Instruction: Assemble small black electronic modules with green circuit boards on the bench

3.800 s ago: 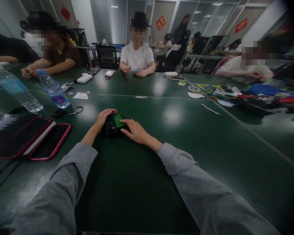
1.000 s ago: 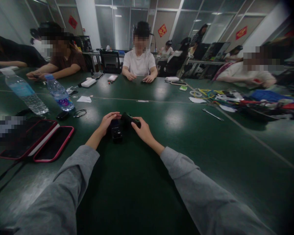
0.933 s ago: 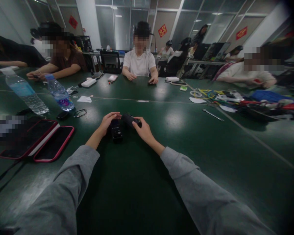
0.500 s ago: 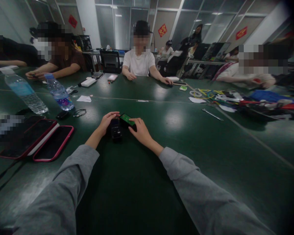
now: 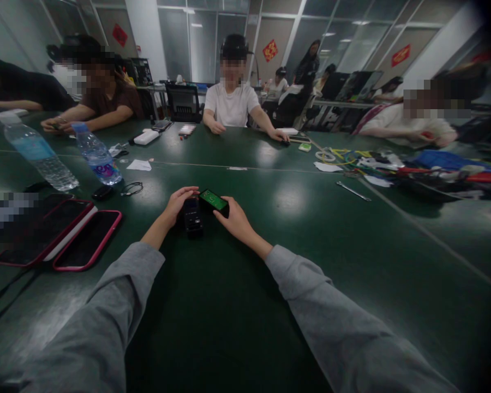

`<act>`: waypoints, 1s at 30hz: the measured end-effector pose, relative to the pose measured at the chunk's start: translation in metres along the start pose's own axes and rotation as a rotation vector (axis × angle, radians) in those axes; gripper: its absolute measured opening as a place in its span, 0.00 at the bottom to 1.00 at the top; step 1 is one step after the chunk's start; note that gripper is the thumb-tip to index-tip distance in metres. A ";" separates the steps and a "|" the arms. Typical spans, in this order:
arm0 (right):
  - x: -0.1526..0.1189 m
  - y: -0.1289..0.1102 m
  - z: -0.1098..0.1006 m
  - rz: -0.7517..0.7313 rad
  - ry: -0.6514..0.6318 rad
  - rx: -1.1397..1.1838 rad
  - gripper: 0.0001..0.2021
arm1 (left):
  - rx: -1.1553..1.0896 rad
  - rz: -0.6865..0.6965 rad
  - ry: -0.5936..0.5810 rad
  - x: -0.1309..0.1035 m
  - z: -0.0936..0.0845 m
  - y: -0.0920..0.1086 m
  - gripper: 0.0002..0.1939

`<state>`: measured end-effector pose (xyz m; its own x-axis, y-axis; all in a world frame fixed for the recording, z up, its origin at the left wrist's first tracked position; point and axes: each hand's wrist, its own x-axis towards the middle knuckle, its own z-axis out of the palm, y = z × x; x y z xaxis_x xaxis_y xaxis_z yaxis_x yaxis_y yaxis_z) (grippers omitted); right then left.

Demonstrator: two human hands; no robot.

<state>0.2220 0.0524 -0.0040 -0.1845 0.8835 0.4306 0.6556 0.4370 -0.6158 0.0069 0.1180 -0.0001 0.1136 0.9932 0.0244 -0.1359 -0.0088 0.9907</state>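
My right hand [image 5: 233, 215] grips the right end of a small black box-like device with a lit green face [image 5: 213, 200], thumb at its near edge and fingers along the far side. Whether the green face is a screen or a circuit board is hard to tell. Just left of it, a dark block-shaped device [image 5: 193, 218] with small pale markings sits on the table. My left hand [image 5: 175, 207] curls round that block's left side and far end, its fingertips close to the green-faced device's left corner. My left thumb is hidden.
Two phones [image 5: 88, 240] and two water bottles [image 5: 98, 155] are on the left. A cable [image 5: 131, 189] lies beyond the phones. To the right are a wrench [image 5: 353, 191] and a cable heap [image 5: 425, 169]. Other people sit round the green table [image 5: 331, 245].
My right fingers have drawn back from the green face to the device's right edge, so more of it shows. My left hand has barely moved.
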 end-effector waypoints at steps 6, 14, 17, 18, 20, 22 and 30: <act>-0.002 -0.005 -0.002 -0.076 0.027 -0.159 0.25 | -0.014 -0.012 -0.008 0.002 -0.002 -0.002 0.18; -0.003 -0.012 -0.007 -0.111 0.043 -0.318 0.25 | -0.009 0.003 -0.015 0.004 -0.003 -0.004 0.19; -0.003 -0.008 -0.004 -0.117 0.035 -0.268 0.23 | -0.028 -0.007 -0.022 0.003 -0.002 -0.004 0.19; -0.003 -0.006 -0.003 -0.113 0.043 -0.245 0.23 | -0.033 -0.010 -0.023 0.003 -0.002 -0.004 0.19; -0.002 -0.002 -0.001 -0.089 0.079 -0.190 0.26 | -0.033 -0.010 -0.023 0.003 -0.002 -0.003 0.18; -0.001 0.001 0.001 -0.042 0.101 -0.130 0.28 | -0.029 -0.012 -0.022 0.001 -0.002 -0.002 0.18; 0.002 -0.004 -0.005 0.100 0.034 -0.075 0.21 | -0.024 -0.010 0.006 0.000 0.001 0.001 0.17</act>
<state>0.2232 0.0512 0.0025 -0.0914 0.9150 0.3929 0.7224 0.3325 -0.6063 0.0073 0.1181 0.0007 0.1093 0.9939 0.0136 -0.1587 0.0040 0.9873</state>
